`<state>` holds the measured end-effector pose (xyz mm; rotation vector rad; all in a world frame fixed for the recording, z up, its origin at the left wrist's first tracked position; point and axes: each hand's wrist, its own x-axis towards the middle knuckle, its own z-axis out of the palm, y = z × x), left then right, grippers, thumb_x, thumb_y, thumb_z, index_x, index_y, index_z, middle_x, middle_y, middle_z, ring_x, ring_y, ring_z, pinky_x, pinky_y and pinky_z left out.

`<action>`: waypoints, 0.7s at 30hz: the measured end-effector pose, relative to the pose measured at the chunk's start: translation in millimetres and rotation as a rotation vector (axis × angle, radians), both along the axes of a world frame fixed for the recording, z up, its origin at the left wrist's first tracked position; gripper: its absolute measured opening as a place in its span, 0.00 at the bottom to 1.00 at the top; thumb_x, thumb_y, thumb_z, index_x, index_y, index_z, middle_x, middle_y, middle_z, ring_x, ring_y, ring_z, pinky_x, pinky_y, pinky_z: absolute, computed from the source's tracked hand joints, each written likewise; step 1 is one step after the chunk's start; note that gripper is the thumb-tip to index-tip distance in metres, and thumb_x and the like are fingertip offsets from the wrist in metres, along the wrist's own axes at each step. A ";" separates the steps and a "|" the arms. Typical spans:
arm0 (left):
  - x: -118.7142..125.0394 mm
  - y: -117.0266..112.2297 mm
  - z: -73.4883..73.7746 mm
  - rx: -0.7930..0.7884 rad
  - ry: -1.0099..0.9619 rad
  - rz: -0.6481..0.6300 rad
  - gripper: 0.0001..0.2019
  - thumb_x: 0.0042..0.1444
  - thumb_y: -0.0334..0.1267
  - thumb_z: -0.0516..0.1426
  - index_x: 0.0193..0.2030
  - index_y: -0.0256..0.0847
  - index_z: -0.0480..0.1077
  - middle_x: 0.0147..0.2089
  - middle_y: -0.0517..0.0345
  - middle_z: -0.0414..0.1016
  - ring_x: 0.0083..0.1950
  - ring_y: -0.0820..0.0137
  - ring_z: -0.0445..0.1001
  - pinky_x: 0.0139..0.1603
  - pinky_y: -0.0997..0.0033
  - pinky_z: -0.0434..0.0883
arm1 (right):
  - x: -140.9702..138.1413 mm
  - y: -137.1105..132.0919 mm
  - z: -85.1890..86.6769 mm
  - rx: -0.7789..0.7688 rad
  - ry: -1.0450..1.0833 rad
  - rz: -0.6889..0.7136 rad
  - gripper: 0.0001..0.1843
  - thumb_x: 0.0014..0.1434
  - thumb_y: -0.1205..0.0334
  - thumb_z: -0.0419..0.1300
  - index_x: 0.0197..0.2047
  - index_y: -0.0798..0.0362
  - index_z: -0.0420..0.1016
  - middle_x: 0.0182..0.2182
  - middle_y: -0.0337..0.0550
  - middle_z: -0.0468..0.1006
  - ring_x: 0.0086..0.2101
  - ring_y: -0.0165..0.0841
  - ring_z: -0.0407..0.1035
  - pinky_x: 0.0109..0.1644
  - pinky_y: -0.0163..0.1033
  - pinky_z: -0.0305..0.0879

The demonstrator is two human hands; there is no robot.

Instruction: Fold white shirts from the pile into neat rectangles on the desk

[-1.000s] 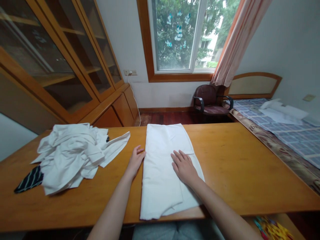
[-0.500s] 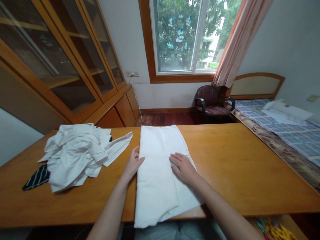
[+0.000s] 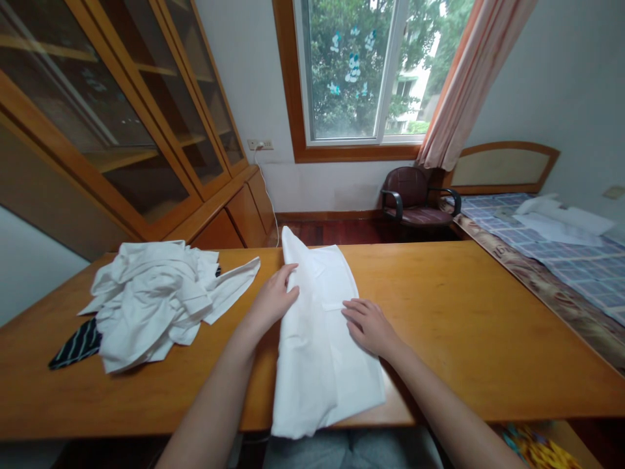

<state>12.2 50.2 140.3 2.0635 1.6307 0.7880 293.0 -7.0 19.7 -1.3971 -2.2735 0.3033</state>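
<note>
A folded white garment (image 3: 312,352) lies lengthwise on the wooden table, its near end at the table's front edge. My left hand (image 3: 276,296) is closed on its left side, thumb toward me, and that side stands raised from the table, with the far left corner pointing up. My right hand (image 3: 368,326) rests on the garment's right part with fingers stretched out and the palm down. To the left, a crumpled heap of white clothes (image 3: 151,299) sits apart from both hands, and a dark striped piece of cloth (image 3: 75,345) pokes out from under it.
The wooden table (image 3: 469,326) spans the view. Behind it stand a glass-door cabinet (image 3: 146,117) at left, a maroon armchair (image 3: 413,195) below the window, and a bed (image 3: 576,254) at right. Something yellow and colourful (image 3: 537,446) shows below the table's front edge.
My left hand has moved up and right, lifting the garment's left side and shifting it rightward. The right hand has slid slightly right, still flat on the cloth.
</note>
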 end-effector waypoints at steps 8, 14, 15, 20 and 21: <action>73.6 6.7 5.8 0.095 -0.006 -0.234 0.23 0.56 0.30 0.53 0.59 0.39 0.71 0.54 0.49 0.76 0.51 0.61 0.76 0.58 0.60 0.71 | 5.6 8.4 -2.2 -0.129 0.278 -0.056 0.25 0.61 0.63 0.55 0.61 0.51 0.73 0.56 0.49 0.78 0.56 0.41 0.70 0.63 0.52 0.63; 97.3 -6.2 -13.5 0.070 -0.129 -0.409 0.17 0.62 0.35 0.54 0.56 0.42 0.74 0.48 0.53 0.79 0.43 0.68 0.77 0.52 0.66 0.74 | 16.7 12.0 -5.7 -0.242 0.611 -0.247 0.24 0.62 0.56 0.54 0.59 0.51 0.73 0.54 0.49 0.79 0.51 0.44 0.74 0.57 0.48 0.70; 96.4 -6.8 -20.0 0.076 -0.128 -0.403 0.16 0.63 0.36 0.53 0.55 0.42 0.74 0.49 0.53 0.79 0.44 0.68 0.77 0.54 0.65 0.74 | 20.2 11.7 -6.9 -0.243 0.664 -0.314 0.23 0.61 0.54 0.55 0.57 0.51 0.74 0.54 0.50 0.80 0.51 0.44 0.74 0.56 0.47 0.70; 85.0 -1.4 -57.9 0.126 0.021 -0.423 0.18 0.65 0.38 0.53 0.59 0.39 0.72 0.63 0.46 0.72 0.67 0.59 0.67 0.70 0.54 0.63 | 37.8 13.1 -10.1 -0.180 0.914 -0.456 0.26 0.58 0.48 0.57 0.56 0.53 0.73 0.54 0.51 0.79 0.53 0.45 0.72 0.59 0.47 0.69; 83.0 0.1 -64.8 0.117 0.064 -0.437 0.19 0.66 0.39 0.53 0.61 0.39 0.71 0.67 0.46 0.69 0.71 0.57 0.62 0.72 0.52 0.59 | 40.5 14.2 -7.9 -0.224 0.928 -0.436 0.27 0.59 0.45 0.56 0.54 0.52 0.74 0.53 0.51 0.80 0.53 0.46 0.73 0.59 0.48 0.69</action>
